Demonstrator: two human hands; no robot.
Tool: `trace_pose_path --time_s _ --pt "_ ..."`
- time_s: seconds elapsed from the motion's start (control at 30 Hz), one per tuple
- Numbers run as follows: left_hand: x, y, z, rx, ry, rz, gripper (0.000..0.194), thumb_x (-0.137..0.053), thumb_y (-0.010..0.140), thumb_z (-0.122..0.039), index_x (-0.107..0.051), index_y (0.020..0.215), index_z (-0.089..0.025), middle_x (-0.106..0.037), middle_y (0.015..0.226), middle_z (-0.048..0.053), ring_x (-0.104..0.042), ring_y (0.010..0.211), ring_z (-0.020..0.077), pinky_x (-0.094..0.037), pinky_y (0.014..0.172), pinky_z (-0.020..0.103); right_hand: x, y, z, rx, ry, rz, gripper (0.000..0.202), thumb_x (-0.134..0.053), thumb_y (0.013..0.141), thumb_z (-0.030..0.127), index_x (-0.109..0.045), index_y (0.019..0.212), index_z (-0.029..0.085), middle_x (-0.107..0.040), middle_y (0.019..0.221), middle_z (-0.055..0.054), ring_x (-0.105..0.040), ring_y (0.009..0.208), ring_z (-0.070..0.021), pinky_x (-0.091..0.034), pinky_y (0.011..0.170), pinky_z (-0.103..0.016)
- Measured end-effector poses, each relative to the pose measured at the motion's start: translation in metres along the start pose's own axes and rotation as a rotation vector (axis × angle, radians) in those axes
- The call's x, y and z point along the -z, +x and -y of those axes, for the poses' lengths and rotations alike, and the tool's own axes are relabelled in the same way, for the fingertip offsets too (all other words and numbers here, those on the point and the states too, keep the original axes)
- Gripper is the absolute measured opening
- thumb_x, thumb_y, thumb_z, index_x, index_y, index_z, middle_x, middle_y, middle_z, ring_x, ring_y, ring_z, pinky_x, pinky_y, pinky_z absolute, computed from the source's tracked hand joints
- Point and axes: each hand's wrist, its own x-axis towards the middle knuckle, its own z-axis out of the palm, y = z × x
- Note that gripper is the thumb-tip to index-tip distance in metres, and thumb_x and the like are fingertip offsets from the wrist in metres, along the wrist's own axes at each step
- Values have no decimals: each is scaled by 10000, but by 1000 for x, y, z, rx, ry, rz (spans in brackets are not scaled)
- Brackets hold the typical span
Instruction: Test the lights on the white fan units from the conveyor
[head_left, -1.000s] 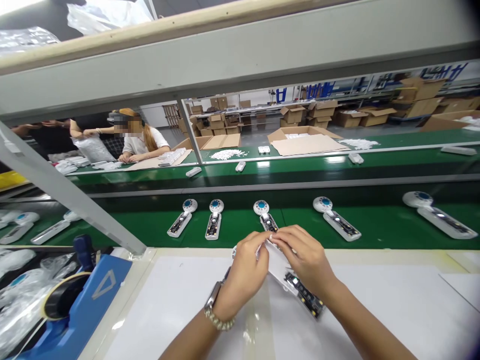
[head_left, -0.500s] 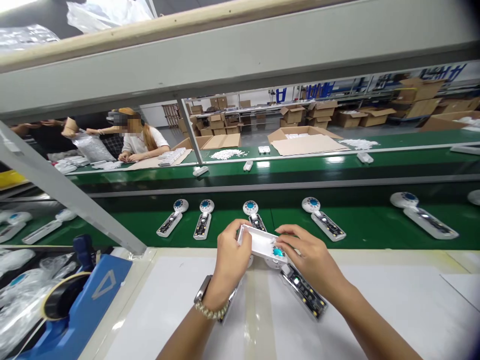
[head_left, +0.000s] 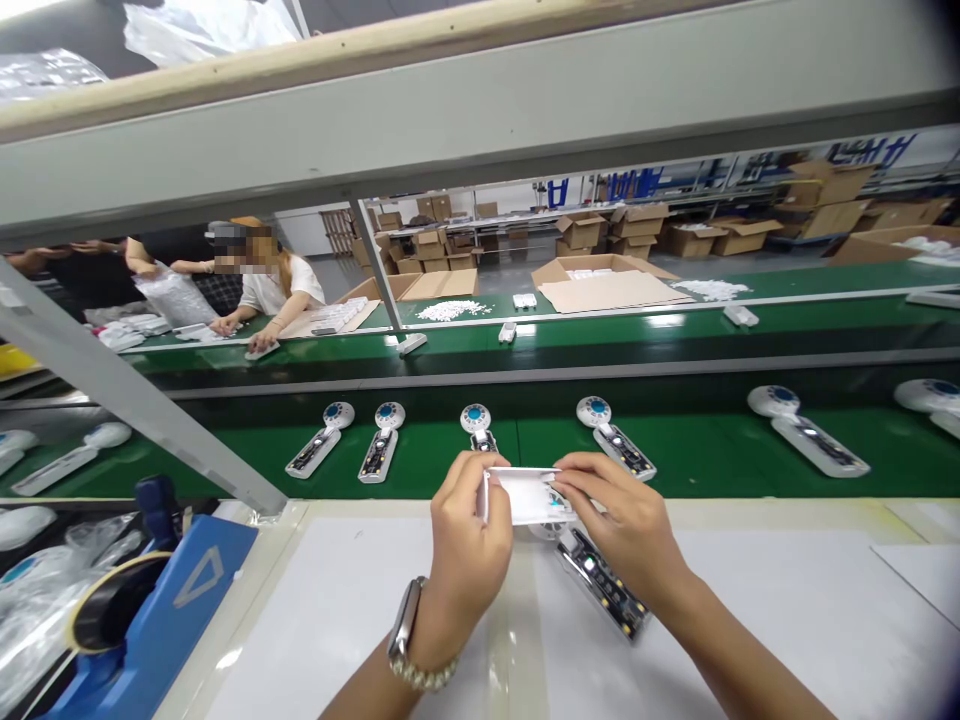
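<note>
A white plastic cover [head_left: 529,497], its hollow side facing me, is held up between both hands. My left hand [head_left: 474,520] grips its left end, thumb on the inside. The fingers of my right hand [head_left: 619,510] pinch its right end near a small part too tiny to make out. Beneath and behind the cover, a white device with an exposed black circuit board [head_left: 602,585] lies on the worktop; its round head is partly hidden by the cover.
More open devices [head_left: 619,448] lie on the green conveyor [head_left: 705,450] beyond the worktop [head_left: 712,620]. A blue tape dispenser [head_left: 199,590] stands at the left beside plastic-wrapped parts. Across the line, a person [head_left: 281,285] reaches toward a white part. A slanted metal post [head_left: 150,400] rises at the left.
The cover has been turned level in my hands. Devices on the green conveyor have shifted left in view. The person across has stretched an arm toward a white part.
</note>
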Motion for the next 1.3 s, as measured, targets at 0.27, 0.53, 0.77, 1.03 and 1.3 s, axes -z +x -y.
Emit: trace_pose_path --time_s 0.27,0.53,0.77,1.03,1.3 --pt "3 -1 -4 -44 -35 -49 160 -394 829 -123 -544 827 -176 -538 809 28 -526 751 161 -406 656 253 0 -3 4 87 -38 -98 218 -487 817 69 -630 916 200 -632 899 -74 -614 822 -198 -533 754 -338" --pt "5 0 0 -38 -21 -66 154 -406 834 -141 -553 813 -180 -542 798 28 -529 740 163 -412 638 253 -5 -4 6 90 -27 -127 238 -500 799 49 -623 943 193 -633 902 -84 -621 821 -201 -542 737 -335" --pt "6 -3 -3 -133 -11 -41 158 -405 828 -112 -549 828 -177 -535 807 30 -524 758 161 -402 649 253 4 -1 8 -33 -28 -144 203 -585 771 105 -576 948 205 -684 834 -41 -659 773 -187 -550 694 -287" --pt "6 1 4 7 14 58 170 -390 822 -121 -549 800 -179 -542 768 12 -516 710 144 -386 636 245 13 15 -1 -54 -67 182 90 -547 809 182 -629 800 218 -697 721 -7 -656 621 -170 -505 550 -245" --pt "8 27 33 335 -274 138 194 -472 797 -311 -563 835 -144 -552 759 36 -529 590 141 -445 499 244 -4 48 -16 46 -205 469 188 -474 833 148 -644 764 187 -646 743 -46 -598 630 -152 -431 567 -236"
